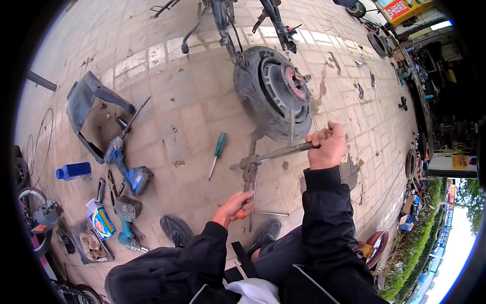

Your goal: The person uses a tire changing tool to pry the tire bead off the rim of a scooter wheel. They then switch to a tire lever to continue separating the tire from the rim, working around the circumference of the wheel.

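Note:
My left hand [238, 206] is closed round an orange-handled tool [242, 213] held over a metal fitting [249, 169] low in front of me. My right hand [326, 144] is closed on a long metal bar [287, 151], which runs left across that fitting; where they meet is slightly blurred. Beyond my hands is a black tyre on a wheel [244, 93] with a pink brake disc [294, 86], beneath a dark scooter frame [223, 28]. A green screwdriver [219, 147] lies on the paving left of the fitting.
At left lie a dark plastic panel [81, 106], blue impact wrench [136, 177], blue bottle [73, 171], teal power tool [126, 235] and bagged parts [93, 245]. Wheels [30, 202] line the left edge. Scattered tools and a cluttered shopfront [445, 91] are at right. My shoes show below.

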Motion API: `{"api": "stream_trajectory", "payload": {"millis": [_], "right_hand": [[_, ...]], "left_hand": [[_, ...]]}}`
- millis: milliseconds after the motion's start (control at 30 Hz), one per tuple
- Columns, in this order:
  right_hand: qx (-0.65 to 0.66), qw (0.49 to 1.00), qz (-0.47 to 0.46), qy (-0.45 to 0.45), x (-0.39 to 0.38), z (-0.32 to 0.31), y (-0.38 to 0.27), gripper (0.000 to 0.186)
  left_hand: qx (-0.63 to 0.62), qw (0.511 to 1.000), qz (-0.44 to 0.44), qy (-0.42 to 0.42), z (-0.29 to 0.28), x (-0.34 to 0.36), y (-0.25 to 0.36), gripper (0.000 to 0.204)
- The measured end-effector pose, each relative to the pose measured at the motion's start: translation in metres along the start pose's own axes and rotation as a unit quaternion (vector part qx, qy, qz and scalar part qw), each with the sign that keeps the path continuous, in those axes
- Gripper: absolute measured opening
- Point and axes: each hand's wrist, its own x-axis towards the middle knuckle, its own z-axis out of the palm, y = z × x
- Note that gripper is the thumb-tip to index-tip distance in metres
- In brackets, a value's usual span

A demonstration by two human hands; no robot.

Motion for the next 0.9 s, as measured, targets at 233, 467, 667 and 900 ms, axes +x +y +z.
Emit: {"api": "stream_trajectory", "payload": {"millis": [233, 467, 667, 900], "right_hand": [[0.05, 0.998, -0.033, 0.017, 0.006, 0.0, 0.001, 0.029], [0.016, 0.997, -0.066, 0.045, 0.02, -0.005, -0.002, 0.028], [0.048, 0.996, -0.043, 0.062, 0.032, -0.016, -0.015, 0.03], [0.015, 0.998, -0.047, 0.04, 0.027, -0.009, -0.001, 0.03]], "left_hand": [[-0.057, 0.995, 0.05, 0.072, 0.03, 0.02, -0.003, 0.037], [-0.196, 0.97, 0.075, 0.125, 0.078, 0.072, -0.007, 0.029], [-0.06, 0.994, 0.044, 0.086, 0.045, 0.049, 0.019, 0.032], [-0.038, 0.998, 0.025, 0.045, 0.026, 0.037, 0.014, 0.04]]}}
